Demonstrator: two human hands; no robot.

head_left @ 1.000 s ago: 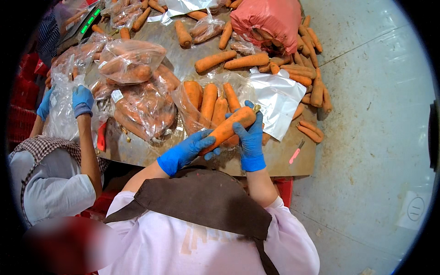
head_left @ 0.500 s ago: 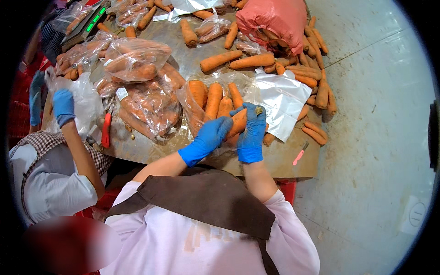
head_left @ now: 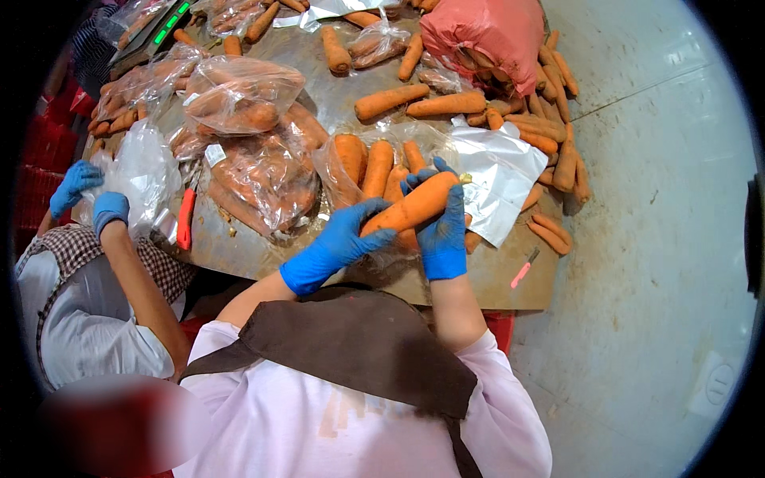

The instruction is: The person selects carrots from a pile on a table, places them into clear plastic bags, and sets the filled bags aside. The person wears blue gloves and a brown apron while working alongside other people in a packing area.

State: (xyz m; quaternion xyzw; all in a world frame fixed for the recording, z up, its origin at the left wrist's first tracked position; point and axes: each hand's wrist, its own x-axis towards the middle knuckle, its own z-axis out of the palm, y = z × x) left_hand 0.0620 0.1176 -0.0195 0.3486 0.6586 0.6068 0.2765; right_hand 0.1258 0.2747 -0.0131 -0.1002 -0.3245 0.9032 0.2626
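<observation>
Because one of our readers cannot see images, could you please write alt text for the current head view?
Blue-gloved left hand and right hand hold a large carrot by a clear bag of carrots on a worktable. Around them lie filled bags, loose carrots and a red sack; at left, a co-worker's gloved hands are at clear plastic.

We see a produce-packing room: long orange carrots (head_left: 391, 102) at twelve o'clock, clear plastic bags (head_left: 261, 179) filled with more at ten.
</observation>
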